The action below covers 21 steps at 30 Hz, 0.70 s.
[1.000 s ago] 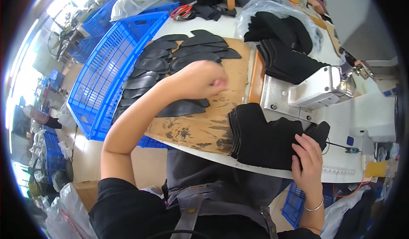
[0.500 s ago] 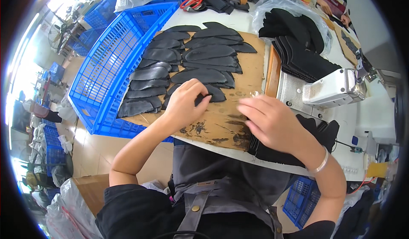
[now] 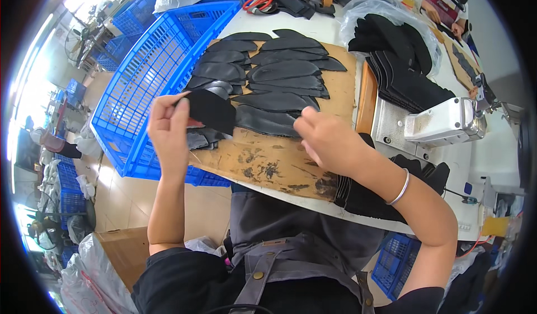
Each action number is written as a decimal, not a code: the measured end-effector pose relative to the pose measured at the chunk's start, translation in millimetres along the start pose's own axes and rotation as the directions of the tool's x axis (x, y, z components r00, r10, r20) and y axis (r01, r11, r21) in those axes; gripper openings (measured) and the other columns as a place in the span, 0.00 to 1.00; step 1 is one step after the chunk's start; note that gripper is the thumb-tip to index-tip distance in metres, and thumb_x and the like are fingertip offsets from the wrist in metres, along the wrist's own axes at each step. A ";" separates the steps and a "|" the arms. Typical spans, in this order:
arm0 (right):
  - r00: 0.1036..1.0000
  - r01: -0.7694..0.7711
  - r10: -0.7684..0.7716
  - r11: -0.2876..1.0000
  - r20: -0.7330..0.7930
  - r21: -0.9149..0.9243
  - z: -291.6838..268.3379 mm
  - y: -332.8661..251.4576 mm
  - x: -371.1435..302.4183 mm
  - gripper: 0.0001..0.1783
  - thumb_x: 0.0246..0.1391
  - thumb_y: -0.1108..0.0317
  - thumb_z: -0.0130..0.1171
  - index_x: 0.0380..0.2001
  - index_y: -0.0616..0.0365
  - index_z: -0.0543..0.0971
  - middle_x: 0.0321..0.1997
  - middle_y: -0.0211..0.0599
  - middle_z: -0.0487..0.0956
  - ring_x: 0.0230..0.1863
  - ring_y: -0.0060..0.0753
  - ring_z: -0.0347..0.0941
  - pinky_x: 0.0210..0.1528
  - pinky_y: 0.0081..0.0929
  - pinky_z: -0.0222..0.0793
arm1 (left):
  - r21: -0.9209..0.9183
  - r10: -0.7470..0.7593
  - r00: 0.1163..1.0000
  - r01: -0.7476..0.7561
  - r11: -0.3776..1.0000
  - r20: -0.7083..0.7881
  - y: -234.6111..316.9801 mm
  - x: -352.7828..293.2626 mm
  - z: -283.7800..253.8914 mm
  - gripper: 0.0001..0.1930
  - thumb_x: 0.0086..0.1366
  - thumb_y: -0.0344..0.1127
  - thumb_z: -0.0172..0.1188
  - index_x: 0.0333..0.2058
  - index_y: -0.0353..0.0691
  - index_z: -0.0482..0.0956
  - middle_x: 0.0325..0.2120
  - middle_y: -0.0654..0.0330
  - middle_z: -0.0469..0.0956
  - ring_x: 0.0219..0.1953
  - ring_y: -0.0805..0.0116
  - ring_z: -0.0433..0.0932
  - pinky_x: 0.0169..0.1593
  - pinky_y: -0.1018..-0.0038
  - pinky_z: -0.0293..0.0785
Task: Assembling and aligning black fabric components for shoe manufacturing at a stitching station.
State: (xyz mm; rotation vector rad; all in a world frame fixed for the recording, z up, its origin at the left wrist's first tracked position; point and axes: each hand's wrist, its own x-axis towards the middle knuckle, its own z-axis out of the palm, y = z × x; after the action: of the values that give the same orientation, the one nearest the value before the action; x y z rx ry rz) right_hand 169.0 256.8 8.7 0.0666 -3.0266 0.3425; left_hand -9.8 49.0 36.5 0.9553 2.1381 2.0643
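Note:
My left hand (image 3: pixel 168 130) is raised over the left end of a worn wooden board (image 3: pixel 279 157) and holds a black cut piece (image 3: pixel 211 111) by its left edge. My right hand (image 3: pixel 330 142) hovers just above the board's middle, fingers curled toward a row of black curved pieces (image 3: pixel 268 85) laid out in overlapping rows. Whether it pinches anything is hidden by its back. A silver bangle (image 3: pixel 400 186) circles my right wrist. A stack of black pieces (image 3: pixel 363 196) lies under my right forearm at the table's near edge.
A blue plastic crate (image 3: pixel 151 79) stands left of the board. A white sewing machine (image 3: pixel 442 125) sits to the right, with piles of black pieces (image 3: pixel 403 62) behind it. Red-handled scissors (image 3: pixel 258 2) lie at the far end. Another person's hand (image 3: pixel 458 27) works at the far right.
My left hand has lifted a black piece off the board and raised it to the left. My right hand has shifted slightly right over the board's middle.

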 end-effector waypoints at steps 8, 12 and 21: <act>0.926 0.270 -0.005 0.707 -0.378 0.653 -35.5 -20.7 1.5 0.39 0.42 0.68 0.70 0.58 0.61 0.65 0.57 0.43 0.71 0.54 0.37 0.71 0.53 0.29 0.68 | -0.391 0.074 0.900 0.112 0.914 0.430 60.8 -11.7 34.0 0.03 0.65 0.28 0.54 0.35 0.34 0.71 0.36 0.56 0.80 0.32 0.81 0.75 0.37 0.82 0.73; 0.999 -0.003 0.032 0.221 -0.004 0.975 -49.8 -6.1 -39.9 0.22 0.49 0.69 0.68 0.46 0.64 0.73 0.36 0.28 0.79 0.38 0.20 0.74 0.47 0.20 0.71 | -0.537 0.087 0.862 0.229 0.812 0.500 86.8 -20.2 82.5 0.05 0.62 0.23 0.58 0.34 0.34 0.70 0.33 0.58 0.78 0.33 0.81 0.74 0.37 0.82 0.72; 0.780 -0.326 0.617 0.257 0.105 0.910 -88.0 -8.5 -178.8 0.13 0.54 0.68 0.64 0.40 0.62 0.75 0.31 0.24 0.77 0.28 0.12 0.70 0.30 0.14 0.70 | -0.246 -0.078 0.589 0.450 0.858 0.804 51.9 -61.3 164.6 0.25 0.55 0.18 0.65 0.49 0.35 0.64 0.33 0.65 0.72 0.36 0.81 0.72 0.41 0.83 0.71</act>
State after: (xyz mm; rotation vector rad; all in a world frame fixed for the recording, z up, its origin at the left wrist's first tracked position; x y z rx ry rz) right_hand 355.1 274.2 78.3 -0.7943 -2.0812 1.8327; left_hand 129.9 167.5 39.2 1.0783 1.2024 1.4433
